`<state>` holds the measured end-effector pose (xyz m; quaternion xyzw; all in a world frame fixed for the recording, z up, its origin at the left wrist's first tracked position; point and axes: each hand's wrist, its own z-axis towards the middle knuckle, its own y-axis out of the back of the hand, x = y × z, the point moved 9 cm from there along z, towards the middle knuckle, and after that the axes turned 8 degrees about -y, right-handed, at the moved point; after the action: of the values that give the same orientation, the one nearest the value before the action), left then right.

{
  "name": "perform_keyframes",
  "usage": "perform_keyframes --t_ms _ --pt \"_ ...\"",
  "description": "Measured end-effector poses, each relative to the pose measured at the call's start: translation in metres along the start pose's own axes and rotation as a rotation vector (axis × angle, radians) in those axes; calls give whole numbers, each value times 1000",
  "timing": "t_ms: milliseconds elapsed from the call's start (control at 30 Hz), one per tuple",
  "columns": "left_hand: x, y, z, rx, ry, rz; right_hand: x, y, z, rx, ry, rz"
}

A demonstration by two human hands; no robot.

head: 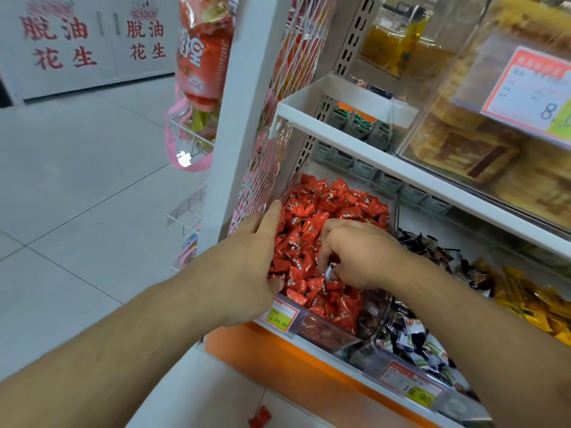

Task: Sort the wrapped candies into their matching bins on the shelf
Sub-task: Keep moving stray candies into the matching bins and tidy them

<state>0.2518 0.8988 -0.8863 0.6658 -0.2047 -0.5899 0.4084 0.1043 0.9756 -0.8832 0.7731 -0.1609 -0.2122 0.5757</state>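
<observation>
Red wrappers fill the clear bin (327,332) at the shelf's left end, heaped to the rim, so that sort looks largely in order. The bin runs long from the shelf's front edge back toward the wall, its open top facing up. Beside it on the right, the black-and-white candies (411,338) and then the yellow ones (525,304) sit in their own bins. The left hand (247,257) lies flat and spread along the bin's left side, thumb at the front rim. The right hand (355,257) digs into the pile, fingers curled around a pale-wrapped stray candy (330,273), probably misplaced. One red candy (259,417) lies on the floor, not yet returned.
</observation>
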Motion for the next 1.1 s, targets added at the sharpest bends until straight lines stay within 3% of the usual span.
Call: perform_keyframes --t_ms 100,300,467,567,667,833,933,1100 --pt "0 1 0 -16 -10 10 -2 3 0 -41 -6 48" --pt "0 0 1 -3 -3 10 -14 34 -27 -188 18 391" --pt "0 -1 2 -7 -21 23 -49 50 -94 -376 -121 690" --pt "1 1 3 -13 -34 17 -86 41 -137 -510 -282 690" --pt "3 4 0 -18 -29 -18 -114 23 -169 -524 -445 565" --pt "-25 25 -41 -143 -60 83 -80 19 -208 -629 -295 592" --pt "-48 22 -76 -212 -101 82 -20 -8 -205 -437 -104 756" --pt "-3 -88 -88 199 28 141 51 -152 -148 39 -101 683"
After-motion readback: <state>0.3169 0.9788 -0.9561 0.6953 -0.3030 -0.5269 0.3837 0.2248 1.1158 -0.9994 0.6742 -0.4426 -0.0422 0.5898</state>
